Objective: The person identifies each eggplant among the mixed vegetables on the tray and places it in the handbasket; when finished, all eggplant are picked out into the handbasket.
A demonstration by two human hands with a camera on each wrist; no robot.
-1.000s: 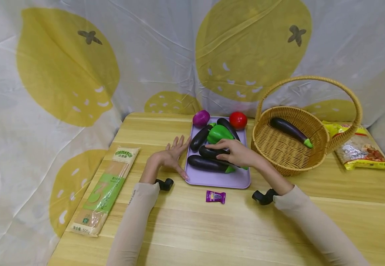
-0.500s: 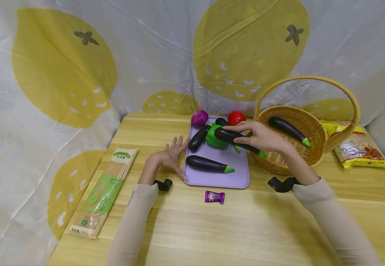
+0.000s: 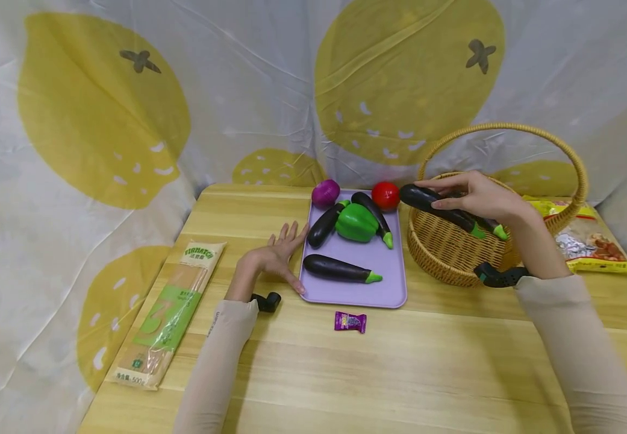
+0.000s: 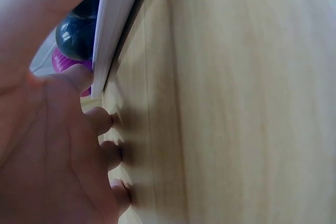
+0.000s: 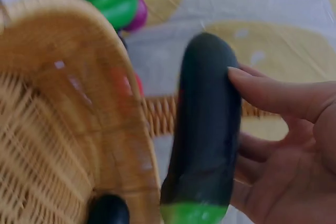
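Over the wicker basket (image 3: 443,268), our right hand (image 3: 482,196) is hanging palm down, its forearm slanting up and leftward; thumb and fingers are pinching the held eggplant (image 3: 427,202), whose green stem is pointing rightward and toward us. Beneath, a second eggplant (image 5: 108,212) is lying inside the basket, partly hidden. Our left hand (image 3: 275,256) is bending at the wrist beside the lilac tray (image 3: 356,293), fingers spreading, fingertips touching the table (image 3: 400,374), thumb meeting the tray's edge. We are reading "3" and "500g" on the spaghetti packet (image 3: 167,319); its brand is ending in "MATCH", the first letters appearing uncertain. Just beside the basket, the tray's right edge is running; wood surface is extending between packet and left hand, and broadly below the tray.
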